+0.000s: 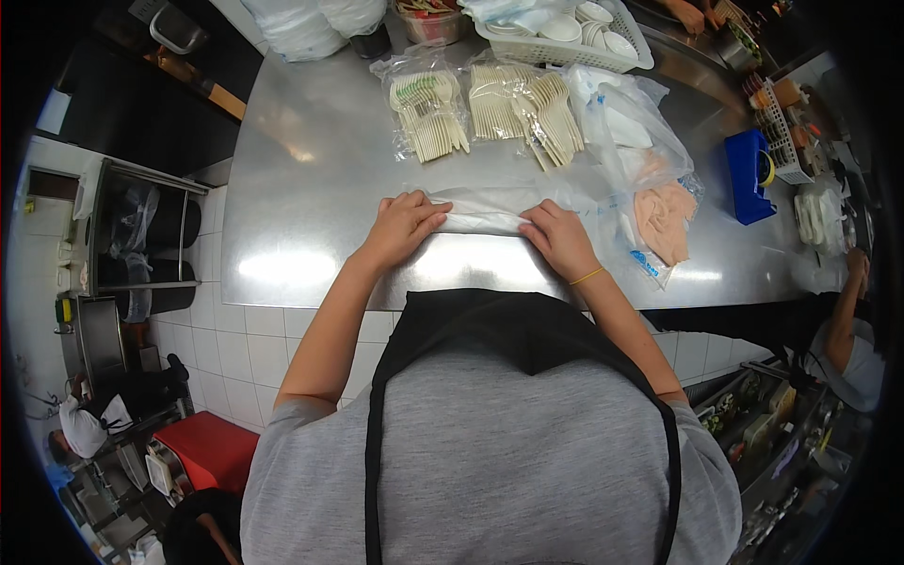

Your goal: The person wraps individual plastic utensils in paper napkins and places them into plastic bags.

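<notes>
A folded white plastic bag or sheet (487, 210) lies flat on the stainless steel table (304, 212) before me. My left hand (408, 220) grips its left end between thumb and fingers. At the other end my right hand (558, 236), with a thin yellow band at the wrist, pinches the material the same way. Just beyond lie clear plastic packs of pale disposable forks (429, 116) and further pale disposable cutlery (526, 106). To the right rest a translucent plastic bag (635, 134) and a crumpled peach-coloured cloth or glove (662, 219).
A white plastic basket (565, 53) of small white bowls or lids stands at the back, beside a plastic tub (431, 25). A blue tape dispenser (747, 176) sits at the right. Other people stand at right and lower left, near a red container (208, 448).
</notes>
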### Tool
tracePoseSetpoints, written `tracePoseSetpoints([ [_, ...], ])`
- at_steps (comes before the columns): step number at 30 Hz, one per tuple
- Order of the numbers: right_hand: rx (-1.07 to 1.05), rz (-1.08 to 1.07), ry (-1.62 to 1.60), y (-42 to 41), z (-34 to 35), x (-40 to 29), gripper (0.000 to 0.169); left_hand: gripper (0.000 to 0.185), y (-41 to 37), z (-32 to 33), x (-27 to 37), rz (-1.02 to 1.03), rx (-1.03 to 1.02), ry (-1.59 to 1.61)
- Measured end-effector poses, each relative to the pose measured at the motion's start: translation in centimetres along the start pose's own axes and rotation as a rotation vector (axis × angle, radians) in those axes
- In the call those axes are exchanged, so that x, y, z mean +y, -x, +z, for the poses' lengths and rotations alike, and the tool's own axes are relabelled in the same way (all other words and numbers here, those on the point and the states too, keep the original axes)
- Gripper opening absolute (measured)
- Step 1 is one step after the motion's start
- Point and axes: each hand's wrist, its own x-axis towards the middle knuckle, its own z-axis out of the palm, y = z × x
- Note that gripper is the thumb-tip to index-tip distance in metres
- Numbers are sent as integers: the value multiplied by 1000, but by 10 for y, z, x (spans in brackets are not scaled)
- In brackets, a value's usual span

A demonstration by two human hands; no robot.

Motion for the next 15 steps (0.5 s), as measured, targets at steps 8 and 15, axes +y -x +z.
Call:
tracePoseSetpoints([
  [8, 61, -246, 115, -16, 10, -45, 35, 33, -9, -2, 2, -12, -46, -13],
  [15, 86, -199, 109, -14, 19, -22, 18, 29, -1, 13, 10, 94, 349, -183],
])
